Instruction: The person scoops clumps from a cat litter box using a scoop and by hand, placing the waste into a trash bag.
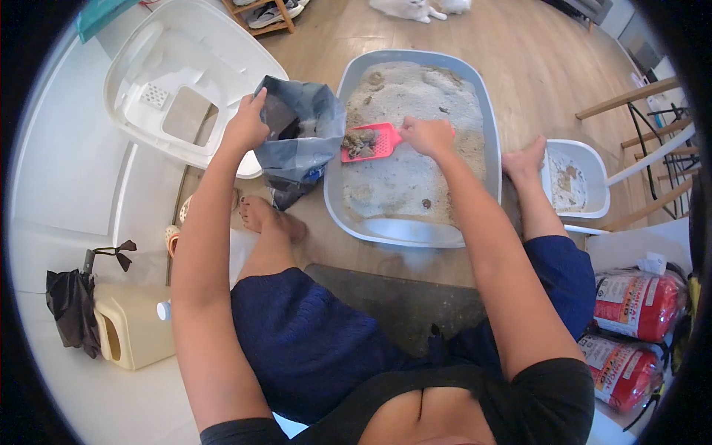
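Right hand (426, 136) closed on the pink perforated scoop (383, 141), its blade heaped with litter clumps (360, 143) over the litter tray's (404, 231) left side, close by the grey plastic bag (297, 158), whose rim the left hand (251, 122) grips. A careless tilt could spill clumps over the edge; a sagging bag mouth could snag the blade.

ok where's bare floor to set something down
Bare floor: between the litter box and the wooden furniture, and between that box and the white cat. Crowded: left of the box, where the left hand holds the bag beside the white cover.
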A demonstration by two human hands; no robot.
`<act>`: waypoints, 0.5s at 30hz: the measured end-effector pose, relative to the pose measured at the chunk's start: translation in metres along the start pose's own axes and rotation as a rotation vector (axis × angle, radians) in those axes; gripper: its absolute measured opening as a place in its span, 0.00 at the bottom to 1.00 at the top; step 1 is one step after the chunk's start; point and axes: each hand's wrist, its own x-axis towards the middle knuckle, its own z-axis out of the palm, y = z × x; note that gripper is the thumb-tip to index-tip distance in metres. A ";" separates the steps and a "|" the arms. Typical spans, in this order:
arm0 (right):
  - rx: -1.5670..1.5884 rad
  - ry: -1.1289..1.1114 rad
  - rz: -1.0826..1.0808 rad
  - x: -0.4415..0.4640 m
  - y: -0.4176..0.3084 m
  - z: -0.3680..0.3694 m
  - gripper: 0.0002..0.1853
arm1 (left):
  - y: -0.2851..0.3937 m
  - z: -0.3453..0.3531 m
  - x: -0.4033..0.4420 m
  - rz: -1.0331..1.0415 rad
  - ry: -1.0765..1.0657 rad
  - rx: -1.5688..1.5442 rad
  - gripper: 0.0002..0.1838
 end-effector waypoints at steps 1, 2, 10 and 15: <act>0.088 -0.027 0.045 -0.001 0.012 0.012 0.15 | -0.002 0.002 0.001 0.002 0.002 -0.005 0.41; 0.177 -0.050 0.090 -0.001 0.025 0.023 0.16 | -0.003 0.004 0.001 0.017 0.016 0.009 0.41; 0.537 0.020 0.267 -0.033 0.078 0.026 0.19 | 0.005 0.003 0.000 0.003 -0.003 0.003 0.42; 0.289 0.211 0.281 -0.049 0.066 -0.006 0.18 | 0.005 0.005 0.001 0.000 0.012 0.052 0.42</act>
